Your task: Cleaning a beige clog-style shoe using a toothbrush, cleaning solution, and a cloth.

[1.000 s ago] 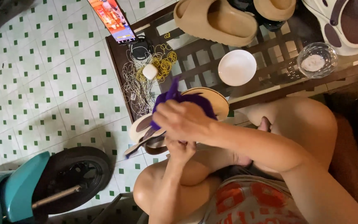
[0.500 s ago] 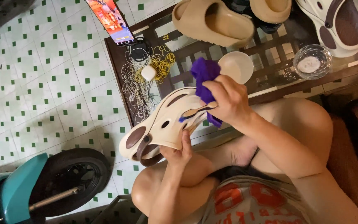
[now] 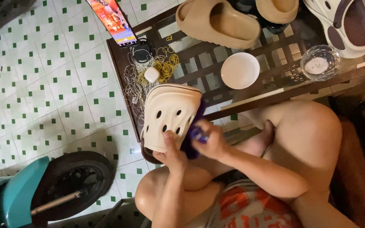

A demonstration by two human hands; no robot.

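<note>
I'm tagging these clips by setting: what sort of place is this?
Probably a home's tiled front room or porch. The floor is white tile with small green squares, a teal scooter is parked indoors, and a low wooden lattice table holds tan slides and a white bowl.

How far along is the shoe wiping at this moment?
In hand: the left hand holds the cream clog toe-up over the knee, and the right hand presses a purple cloth against its side. Looks done: nothing can be judged clean from this view. Left: a matching clog and two tan slides sit untouched on the glass table, beside a white bowl.
</note>
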